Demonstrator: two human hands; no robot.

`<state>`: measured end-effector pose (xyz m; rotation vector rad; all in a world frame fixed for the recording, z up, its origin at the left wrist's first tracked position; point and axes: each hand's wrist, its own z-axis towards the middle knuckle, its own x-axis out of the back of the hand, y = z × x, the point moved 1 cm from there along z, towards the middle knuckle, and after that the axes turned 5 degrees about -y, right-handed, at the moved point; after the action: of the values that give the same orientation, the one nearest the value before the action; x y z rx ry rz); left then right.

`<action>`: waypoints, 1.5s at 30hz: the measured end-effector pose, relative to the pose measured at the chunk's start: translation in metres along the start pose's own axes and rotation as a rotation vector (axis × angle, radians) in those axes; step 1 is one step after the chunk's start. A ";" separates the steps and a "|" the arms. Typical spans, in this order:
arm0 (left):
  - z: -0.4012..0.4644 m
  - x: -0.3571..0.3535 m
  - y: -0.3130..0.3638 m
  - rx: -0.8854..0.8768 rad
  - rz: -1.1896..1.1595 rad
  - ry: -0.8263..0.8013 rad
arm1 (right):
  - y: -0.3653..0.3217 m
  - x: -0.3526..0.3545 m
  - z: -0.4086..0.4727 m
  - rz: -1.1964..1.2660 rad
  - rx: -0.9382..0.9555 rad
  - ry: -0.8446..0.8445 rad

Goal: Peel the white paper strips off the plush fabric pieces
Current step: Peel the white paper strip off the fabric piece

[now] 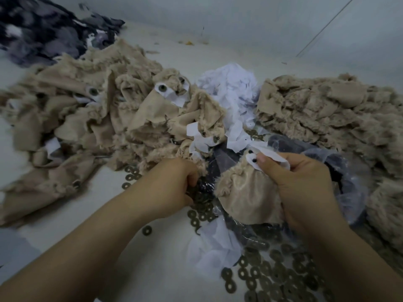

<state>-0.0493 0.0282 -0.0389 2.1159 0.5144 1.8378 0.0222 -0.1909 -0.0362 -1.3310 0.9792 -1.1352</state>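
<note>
Right hand (303, 184), lower right of frame, grips a beige plush piece (246, 192), thumb pinching the white paper strip (272, 156) at its upper edge; left hand (172, 186), curled among metal washers (202, 205), lies just left, contents unclear.

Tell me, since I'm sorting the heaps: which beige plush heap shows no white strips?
The right heap, beyond the right hand. It shows only beige plush, while the left heap has white strips showing on several pieces.

place: plush-toy workshop | evidence: heaped beige plush pieces (91, 118), scattered washers (268, 277), paper scraps (231, 88)
</note>
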 end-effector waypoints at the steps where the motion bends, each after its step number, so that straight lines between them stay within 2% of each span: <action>1: -0.001 -0.001 -0.002 -0.004 -0.010 0.024 | 0.002 -0.002 -0.001 -0.013 0.000 -0.004; 9: -0.006 -0.010 -0.014 0.000 -0.083 0.131 | 0.008 -0.015 -0.003 -0.005 0.006 -0.041; 18: -0.005 -0.014 -0.012 -0.069 -0.095 0.153 | 0.010 -0.019 -0.010 -0.031 -0.004 -0.051; 20: -0.006 -0.012 -0.008 -0.097 -0.146 0.256 | 0.010 -0.019 -0.010 -0.040 -0.010 -0.054; 22: -0.008 -0.010 0.002 -0.163 -0.248 0.446 | 0.010 -0.019 -0.010 -0.047 -0.007 -0.056; 24: -0.008 -0.006 0.019 -0.288 -0.276 0.645 | 0.008 -0.020 -0.009 -0.035 -0.010 -0.057; 26: -0.005 -0.007 0.036 -0.422 -0.222 0.755 | 0.005 -0.022 -0.009 -0.037 0.004 -0.070; 30: 0.006 -0.021 0.053 -0.540 -0.142 0.784 | 0.000 -0.023 -0.011 -0.068 0.046 -0.092; 37: 0.010 -0.034 0.044 -0.467 -0.339 0.779 | 0.003 -0.022 -0.012 -0.002 0.017 -0.097; 45: 0.009 -0.039 0.044 -0.497 -0.282 0.846 | 0.003 -0.022 -0.012 0.079 -0.001 -0.103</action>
<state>-0.0422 -0.0287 -0.0551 0.8528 0.4273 2.3099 0.0057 -0.1719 -0.0420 -1.3269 0.9487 -0.9973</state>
